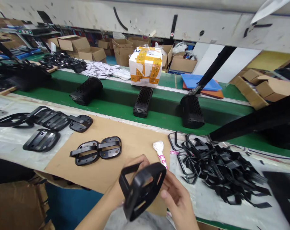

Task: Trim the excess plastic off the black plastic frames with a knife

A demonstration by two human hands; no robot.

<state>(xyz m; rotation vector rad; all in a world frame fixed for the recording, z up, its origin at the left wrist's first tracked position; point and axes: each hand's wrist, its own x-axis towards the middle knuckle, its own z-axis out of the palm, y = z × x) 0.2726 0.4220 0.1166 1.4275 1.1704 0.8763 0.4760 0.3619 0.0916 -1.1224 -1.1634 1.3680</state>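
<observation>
In front of me is a black oval slotted plate (pixel 148 188) with a black bent strap bracket (pixel 128 185) on it, tilted up on edge. My left hand (pixel 138 163) is closed on it from behind, its fingers partly hidden by the part. My right hand (pixel 177 195) has curled fingers against the plate's right edge, thumb bent near it. Two similar plates with straps, one at left (pixel 87 152) and one beside it (pixel 110 147), lie on the brown cardboard sheet (pixel 125 134). A white wrapped bundle (pixel 159 150) with pink lettering lies behind my hands.
A heap of black bent straps (pixel 221 169) is at right. More black plates (pixel 41 140) lie at left. Black perforated housings (pixel 143 102) stand along the green conveyor belt (pixel 116 99). A taped white box (pixel 146 67) sits beyond it. A black slanted post (pixel 252 116) crosses at right.
</observation>
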